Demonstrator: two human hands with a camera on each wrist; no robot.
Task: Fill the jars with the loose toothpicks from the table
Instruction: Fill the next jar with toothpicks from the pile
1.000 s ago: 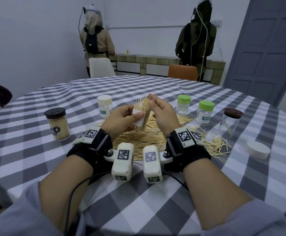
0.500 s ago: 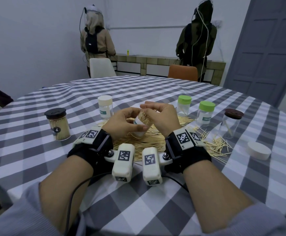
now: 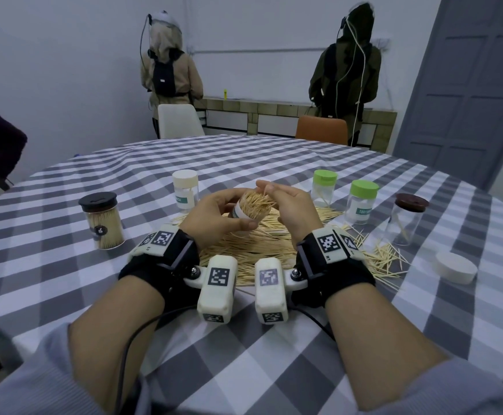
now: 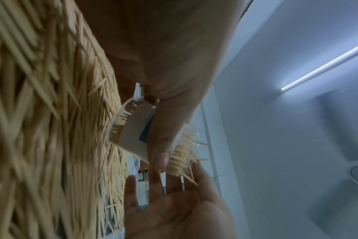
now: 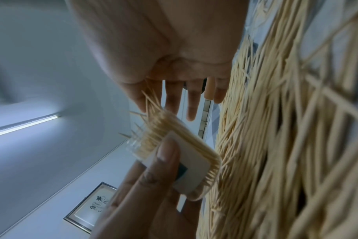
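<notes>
At the centre of the head view the left hand (image 3: 214, 218) holds an open jar (image 3: 244, 212) packed with toothpicks, the thumb and fingers curled around its labelled wall, and the jar leans toward the right side of the frame. The right hand (image 3: 293, 209) is just beside the jar's mouth with the fingers loosely spread, touching the toothpick tips (image 5: 151, 105) that stick out. Below both hands, the heap of loose toothpicks (image 3: 253, 250) lies on the checked tablecloth (image 3: 64, 265).
</notes>
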